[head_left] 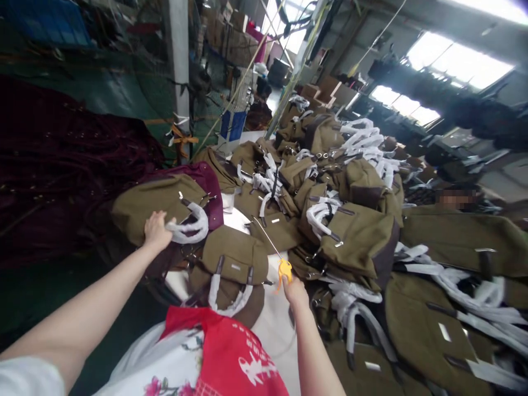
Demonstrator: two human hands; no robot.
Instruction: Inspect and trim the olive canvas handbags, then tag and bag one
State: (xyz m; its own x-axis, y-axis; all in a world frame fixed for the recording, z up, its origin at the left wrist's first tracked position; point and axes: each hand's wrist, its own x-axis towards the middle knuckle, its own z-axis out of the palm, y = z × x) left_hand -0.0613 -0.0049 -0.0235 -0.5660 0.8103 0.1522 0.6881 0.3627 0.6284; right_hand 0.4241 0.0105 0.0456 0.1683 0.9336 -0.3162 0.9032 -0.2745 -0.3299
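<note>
My right hand (296,291) grips an orange air blow gun (285,268), whose long thin metal nozzle points up and left over the bags. At the left, my left hand (157,230) is on an olive handbag (142,199), its bent fingers closed on the fabric beside a plastic-wrapped handle (193,226). That bag lies against a maroon bag (212,190). Between my hands is another olive handbag (235,253) with a small label and wrapped handles hanging toward me. The tips of my left fingers are partly hidden against the cloth.
A large heap of olive bags (363,236) with wrapped handles spreads ahead and right. Maroon bags (70,181) are piled at the left. A grey post (180,82) stands behind the bags. White table surface (276,330) shows near me. Part of a person (456,199) appears at the right.
</note>
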